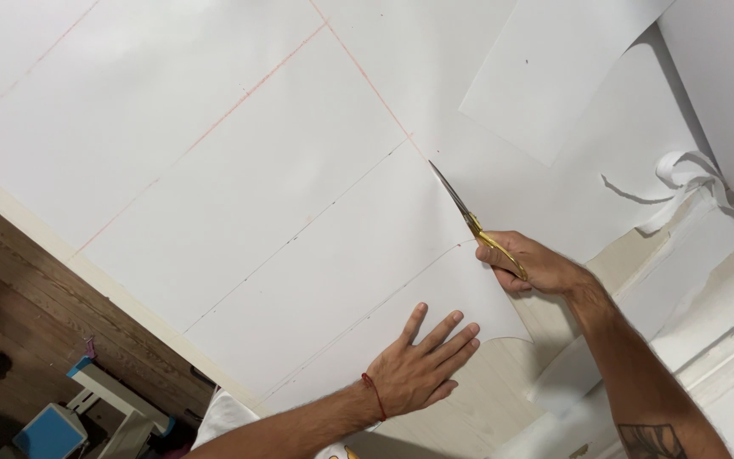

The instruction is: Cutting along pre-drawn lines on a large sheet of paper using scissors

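We press our left hand flat, fingers spread, on the big white paper sheet covering the table, while our right hand grips gold-handled scissors (blades apparently closed). The paper looks light, floppy, easily torn; best pinned near the cut.

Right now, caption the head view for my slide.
Right hand cuts large white paper sheet with gold-handled scissors; left hand flat on it.
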